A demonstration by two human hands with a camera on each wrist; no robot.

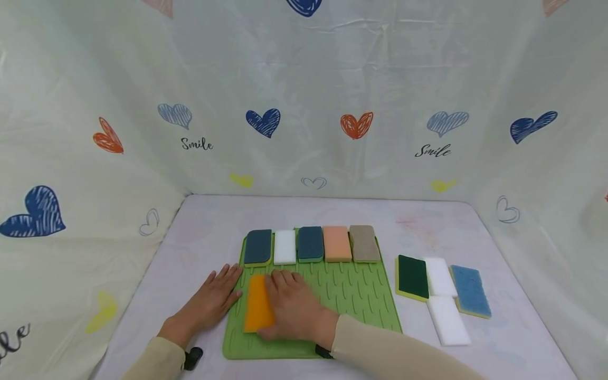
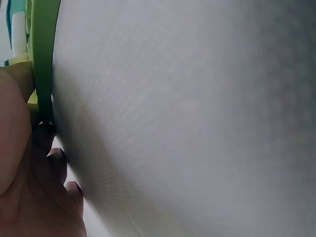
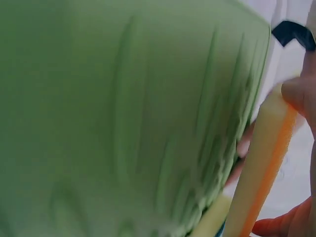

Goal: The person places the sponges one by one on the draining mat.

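Note:
My right hand grips an orange sponge over the left part of a green ridged mat. In the right wrist view the sponge shows a cream layer under its orange face, thumb at one end and fingers at the other. My left hand lies with fingers extended at the mat's left edge, fingertips touching its rim. Along the mat's far edge runs a row: a dark blue sponge, a white sponge, another dark blue sponge, a peach sponge and a grey-brown sponge.
Right of the mat, a dark green sponge, two white sponges, one farther and one nearer, and a blue sponge lie close together on the pale table. A heart-printed curtain encloses the back and sides.

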